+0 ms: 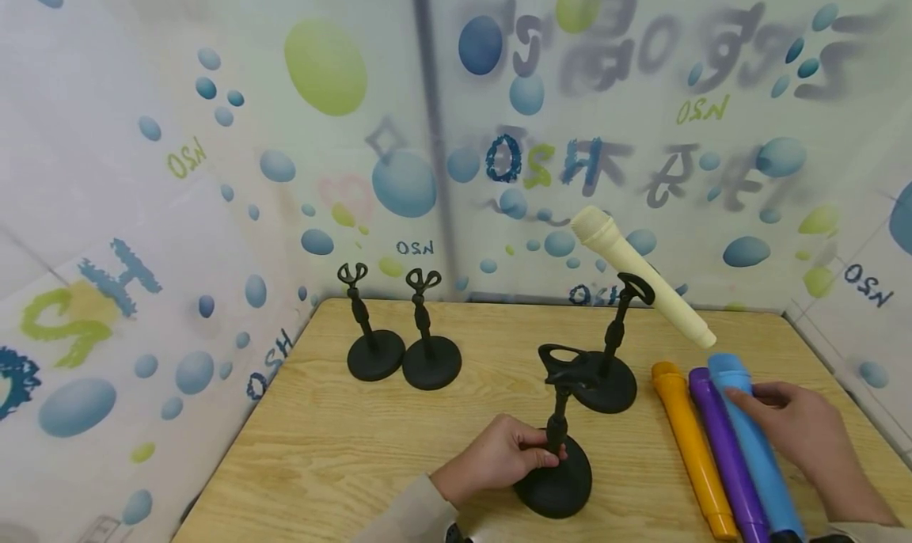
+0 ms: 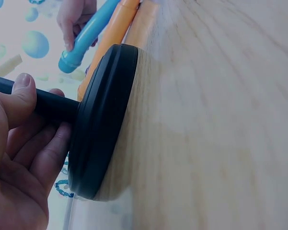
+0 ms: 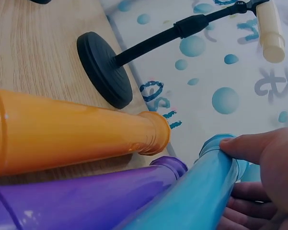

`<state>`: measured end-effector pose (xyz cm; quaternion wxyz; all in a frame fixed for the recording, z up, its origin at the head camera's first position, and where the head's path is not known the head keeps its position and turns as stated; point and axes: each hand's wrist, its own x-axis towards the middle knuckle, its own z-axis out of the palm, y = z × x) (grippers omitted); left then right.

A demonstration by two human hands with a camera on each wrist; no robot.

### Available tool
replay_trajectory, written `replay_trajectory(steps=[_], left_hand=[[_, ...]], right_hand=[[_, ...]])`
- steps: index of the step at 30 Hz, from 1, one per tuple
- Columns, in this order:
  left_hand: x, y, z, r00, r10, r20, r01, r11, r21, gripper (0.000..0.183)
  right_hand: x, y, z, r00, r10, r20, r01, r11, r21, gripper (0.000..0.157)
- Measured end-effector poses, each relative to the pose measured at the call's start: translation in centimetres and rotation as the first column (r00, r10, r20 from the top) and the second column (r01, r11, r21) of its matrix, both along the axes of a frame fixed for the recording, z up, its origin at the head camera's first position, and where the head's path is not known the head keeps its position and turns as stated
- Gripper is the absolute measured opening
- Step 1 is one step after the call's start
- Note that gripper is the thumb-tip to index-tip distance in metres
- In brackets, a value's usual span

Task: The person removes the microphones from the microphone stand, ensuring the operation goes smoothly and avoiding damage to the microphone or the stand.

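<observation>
My left hand [image 1: 502, 452] grips the pole of a black microphone stand [image 1: 556, 491] just above its round base, thumb and fingers around the pole in the left wrist view. The stand's looped holder carries nothing. At the right, my right hand [image 1: 808, 424] pinches a light blue toy microphone [image 1: 758, 444] near its head, thumb on the collar [image 3: 224, 145]. In the left wrist view, the blue microphone's head [image 2: 69, 62] stands off the table. Beside it lie a purple microphone [image 1: 727, 452] and an orange microphone [image 1: 694, 448].
Behind, another black stand [image 1: 606, 385] holds a cream microphone [image 1: 648, 278] at a slant. Two more black stands [image 1: 375, 355] with bare holders stand side by side at the back left of the wooden table [image 1: 321, 448]. Patterned curtains [image 1: 214, 171] enclose the table at the back and sides.
</observation>
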<state>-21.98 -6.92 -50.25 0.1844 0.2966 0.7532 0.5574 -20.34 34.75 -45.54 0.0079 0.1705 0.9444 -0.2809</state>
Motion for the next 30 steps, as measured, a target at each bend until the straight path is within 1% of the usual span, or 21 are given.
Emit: replay_trajectory(steps=[11, 18, 22, 30], left_hand=[[0.1, 0.0, 0.2, 1.000, -0.001, -0.005, 0.001, 1.000, -0.015, 0.016], [0.0, 0.0, 0.2, 1.000, -0.003, -0.014, 0.002, 1.000, -0.022, 0.016], [0.0, 0.0, 0.3, 1.000, -0.003, -0.022, 0.003, 1.000, -0.028, 0.015], [0.0, 0.0, 0.2, 1.000, -0.007, -0.028, 0.006, 1.000, -0.017, 0.015]], right_hand=[[0.0, 0.6, -1.0, 0.998, -0.051, 0.047, 0.052, 0.999, -0.012, 0.093], [0.0, 0.9, -1.6, 0.992, -0.092, 0.086, 0.095, 0.995, -0.034, 0.098], [0.0, 1.2, -2.0, 0.991, -0.100, 0.094, 0.104, 0.994, -0.036, 0.099], [0.1, 1.5, -2.5, 0.987, -0.117, 0.111, 0.121, 0.992, -0.030, 0.095]])
